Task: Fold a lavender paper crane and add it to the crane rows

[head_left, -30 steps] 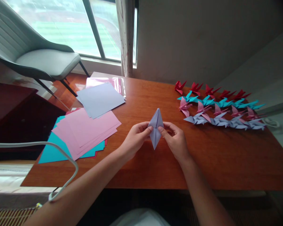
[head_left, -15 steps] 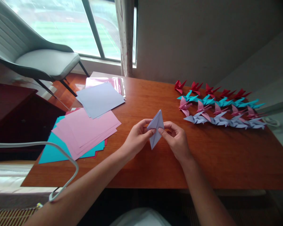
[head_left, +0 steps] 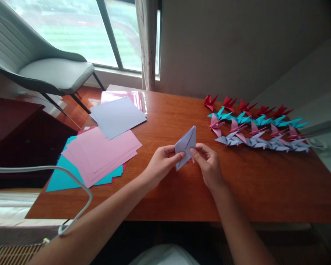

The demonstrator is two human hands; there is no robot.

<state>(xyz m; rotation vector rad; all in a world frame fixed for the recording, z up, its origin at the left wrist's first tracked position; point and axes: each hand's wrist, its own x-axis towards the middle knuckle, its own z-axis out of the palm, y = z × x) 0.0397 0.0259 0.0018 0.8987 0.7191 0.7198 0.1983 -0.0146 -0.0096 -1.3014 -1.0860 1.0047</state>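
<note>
A folded lavender sheet of origami paper [head_left: 186, 144], roughly diamond-shaped with a pointed top, is held up over the front middle of the table. My left hand [head_left: 164, 161] pinches its left side, thumb on the near face. On the other side my right hand [head_left: 207, 160] grips the right edge between thumb and fingers. The fingers behind the paper are partly hidden. To the right stand rows of finished paper cranes: red [head_left: 246, 106], turquoise [head_left: 260, 119], pink [head_left: 256, 129] and lavender [head_left: 257, 140].
Flat lavender sheets [head_left: 120, 117] lie at the table's back left, partly over a shiny plastic packet [head_left: 136, 96]. Nearer are pink sheets [head_left: 107, 154] on turquoise ones [head_left: 63, 176]. A white cable [head_left: 79, 184] loops past my left forearm. A grey chair [head_left: 55, 71] stands by the window.
The folded paper has tilted and turned in my hands, its top point shifting to the right and its left side widening. My fingers have shifted slightly on it.
</note>
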